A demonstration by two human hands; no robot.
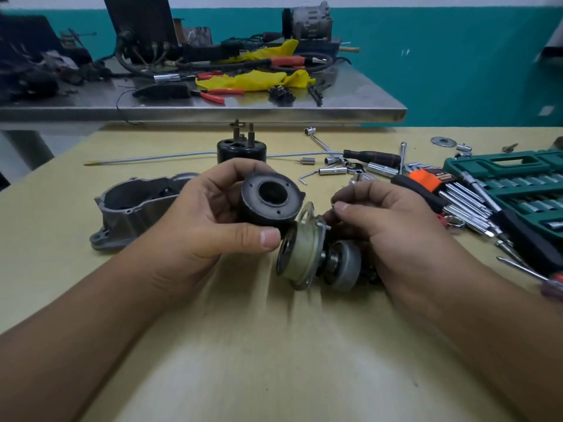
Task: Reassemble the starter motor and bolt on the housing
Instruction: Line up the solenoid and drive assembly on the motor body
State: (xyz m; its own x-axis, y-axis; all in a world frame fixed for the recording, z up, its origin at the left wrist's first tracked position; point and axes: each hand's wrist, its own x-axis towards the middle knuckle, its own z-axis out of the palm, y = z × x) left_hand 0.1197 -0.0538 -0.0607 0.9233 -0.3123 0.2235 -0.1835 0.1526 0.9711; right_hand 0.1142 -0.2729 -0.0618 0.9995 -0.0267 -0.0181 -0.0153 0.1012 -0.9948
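L fingers (pixel 243 236) round cap (pixel 269 197), bore up

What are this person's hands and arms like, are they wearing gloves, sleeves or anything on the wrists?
Nothing is worn. The left hand and right hand are bare, with no gloves, and no rings show. Both forearms are uncovered right down to the bottom edge of the picture, so no sleeves appear, and no watch or band shows at either wrist. The fingernails that show are short and plain.
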